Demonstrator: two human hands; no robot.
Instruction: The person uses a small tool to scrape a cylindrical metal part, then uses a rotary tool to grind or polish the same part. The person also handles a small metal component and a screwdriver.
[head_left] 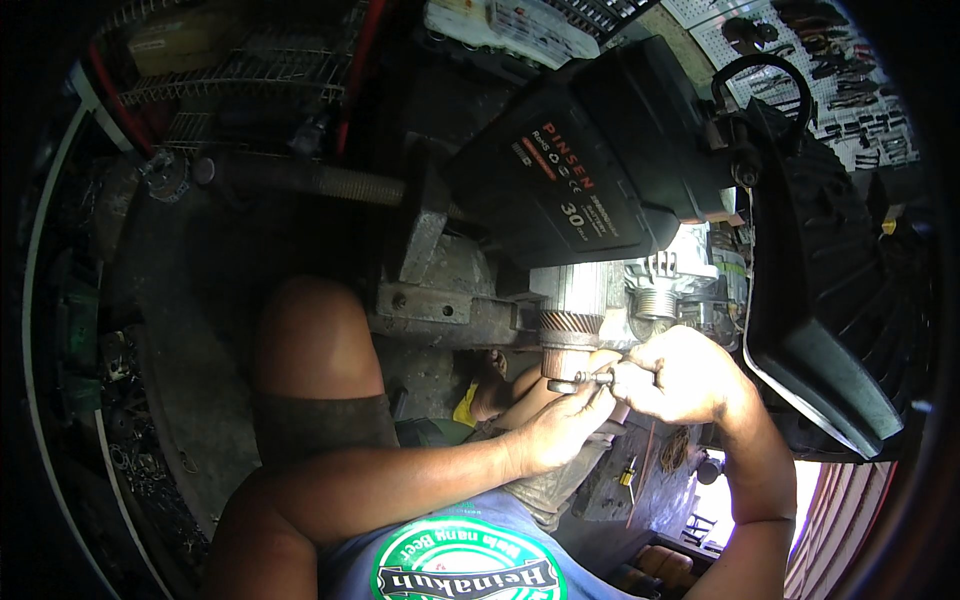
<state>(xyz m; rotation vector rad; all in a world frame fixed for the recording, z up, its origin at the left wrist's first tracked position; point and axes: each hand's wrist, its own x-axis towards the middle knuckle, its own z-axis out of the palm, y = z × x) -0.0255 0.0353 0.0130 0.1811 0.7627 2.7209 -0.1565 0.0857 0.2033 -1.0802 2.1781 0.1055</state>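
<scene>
A cylindrical motor rotor (570, 290) with an angled-slot band and a copper end sits beside a large vise (420, 270), partly under a black battery-powered unit (580, 160). At the rotor's lower end is a small metal fitting with a ring and threaded shank (590, 378). My left hand (565, 430) comes from below, its fingertips closed on that fitting. My right hand (675, 375) is closed around the fitting's right end, beside the copper. Whether either touches the rotor itself is unclear.
A silver pulley assembly (655, 300) lies right of the rotor. A dark ribbed casing (840, 330) fills the right side. Wire shelves (230, 85) and a pegboard of tools (840, 110) stand behind. My left knee (315, 340) is beside the vise; a bare foot (490, 385) shows underneath.
</scene>
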